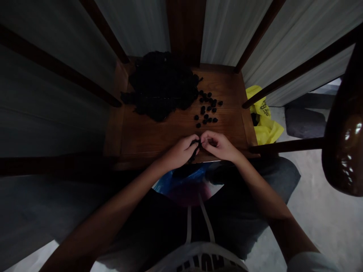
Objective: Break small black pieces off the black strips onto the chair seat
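Note:
Over the near edge of a wooden chair seat, my left hand is closed on a small dark strip of cloth-like material. My right hand meets it from the other side, thumb and forefinger pinched at the strip's end. What lies inside that pinch is too small and dark to make out. Beyond my left hand spreads a crumpled heap of black, cloth-like pieces with ragged edges. Several small round black knobs lie scattered on the seat to its right, just past my right hand.
Dark wooden spindles surround the seat, with a glossy armrest on the right. A yellow bag with dark lettering sits beside the seat. Blue plastic shows below the front edge, between my legs. Pale curtain-like panels stand behind.

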A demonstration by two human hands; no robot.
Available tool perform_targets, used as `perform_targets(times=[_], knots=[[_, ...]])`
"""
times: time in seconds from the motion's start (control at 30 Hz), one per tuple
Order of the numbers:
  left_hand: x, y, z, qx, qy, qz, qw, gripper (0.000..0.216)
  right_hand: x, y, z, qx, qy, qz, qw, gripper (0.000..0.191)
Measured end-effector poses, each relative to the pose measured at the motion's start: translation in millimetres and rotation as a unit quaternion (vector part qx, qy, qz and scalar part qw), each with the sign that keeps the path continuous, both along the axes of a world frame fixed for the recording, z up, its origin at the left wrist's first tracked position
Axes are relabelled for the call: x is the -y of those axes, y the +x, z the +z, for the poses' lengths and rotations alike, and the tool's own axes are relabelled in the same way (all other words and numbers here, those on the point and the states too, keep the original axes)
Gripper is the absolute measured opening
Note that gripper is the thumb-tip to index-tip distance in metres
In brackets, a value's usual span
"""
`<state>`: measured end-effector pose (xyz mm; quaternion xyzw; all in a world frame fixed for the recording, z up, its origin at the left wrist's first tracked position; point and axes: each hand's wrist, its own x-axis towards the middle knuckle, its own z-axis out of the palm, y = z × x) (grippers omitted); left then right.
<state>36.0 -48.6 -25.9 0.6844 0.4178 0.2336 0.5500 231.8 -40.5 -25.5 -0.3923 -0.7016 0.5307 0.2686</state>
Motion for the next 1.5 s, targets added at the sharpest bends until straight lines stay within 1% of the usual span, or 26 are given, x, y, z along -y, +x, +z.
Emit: perform_targets(times=[0.13,0.27,0.33,0.47,0.53,0.6,0.63,0.73,0.77,0.83,0.93,1.0,1.13,1.2,1.23,1.3,1.33,1.4,1.47,1.5], knots=[[-0.6,-0.6,0.1,-0.026,0.041,0.02,0.999,0.015,2.4,-3.6,1.4,-0.014,-0.024,0.01,1.0,0.011],[-0.8,-0.2,-0.4,-0.031,0.068,0.021,0.997,0.016,2.0,-4.1,4.2,0.014,0.0,0.013,1.0,0.023],[-1.0,-0.3,-1.2,-0.056,0.079,0.011,0.995,0.018,0.5,-3.3,4.6,0.036,0.002,0.024,0.999,0.025],[-1.3,-0.2,-4.6,-0.128,0.119,-0.005,0.985,0.02,-2.1,-1.8,2.8,0.046,-0.055,0.078,0.994,0.034],[-1.7,-0.6,-5.6,-0.15,0.136,-0.008,0.979,0.02,-2.1,-2.1,0.7,0.033,-0.079,0.09,0.992,0.033],[-2.4,-1.8,-5.4,-0.18,0.16,-0.014,0.97,0.019,-1.5,-3.4,-2.6,0.019,-0.088,0.089,0.992,0.029],[-2.8,-2.7,-4.9,-0.199,0.175,-0.022,0.964,0.017,-1.3,-4.2,-4.8,0.017,-0.081,0.083,0.993,0.026],[-4.5,-5.2,-3.0,-0.236,0.209,-0.057,0.947,0.016,-1.8,-5.9,-11.9,0.034,-0.023,0.052,0.998,0.019],[-5.0,-5.6,-2.7,-0.231,0.207,-0.068,0.948,0.016,-2.4,-5.9,-14.1,0.039,-0.009,0.048,0.998,0.019],[-5.6,-5.4,-3.0,-0.199,0.184,-0.073,0.96,0.019,-4.0,-4.9,-17.1,0.042,-0.002,0.057,0.998,0.017],[-5.4,-3.5,-4.7,-0.128,0.119,-0.068,0.982,0.022,-6.9,-1.6,-17.5,0.045,-0.009,0.073,0.996,0.01],[-5.2,-2.6,-5.6,-0.093,0.075,-0.068,0.991,0.023,-9.0,1.1,-15.1,0.048,-0.005,0.078,0.996,0.008],[-8.1,-4.1,-5.5,-0.013,-0.011,-0.089,0.996,0.027,-12.9,6.5,-7.6,-0.001,0.002,0.138,0.99,0.02],[-11.0,-5.3,-5.2,0.029,-0.038,-0.093,0.995,0.03,-13.8,8.6,-5.2,-0.019,0.004,0.154,0.988,0.024],[-12.4,-5.4,-5.1,0.044,-0.042,-0.09,0.994,0.03,-14.0,9.2,-5.0,-0.019,0.007,0.148,0.989,0.024],[-13.7,-4.4,-5.1,0.063,-0.047,-0.077,0.994,0.031,-14.0,9.5,-6.8,-0.004,0.024,0.104,0.994,0.021],[-13.5,-3.3,-5.2,0.067,-0.052,-0.07,0.994,0.031,-14.0,9.2,-8.8,0.005,0.041,0.064,0.997,0.02],[-11.6,-0.5,-5.3,0.069,-0.066,-0.041,0.995,0.031,-14.7,8.4,-13.9,0.028,0.084,-0.041,0.995,0.019],[-8.9,1.8,-5.4,0.064,-0.077,0.002,0.995,0.029,-16.6,8.0,-19.4,0.055,0.126,-0.138,0.981,0.019],[-7.8,2.5,-5.5,0.062,-0.076,0.024,0.995,0.028,-18.0,8.0,-21.7,0.065,0.143,-0.173,0.972,0.019]])
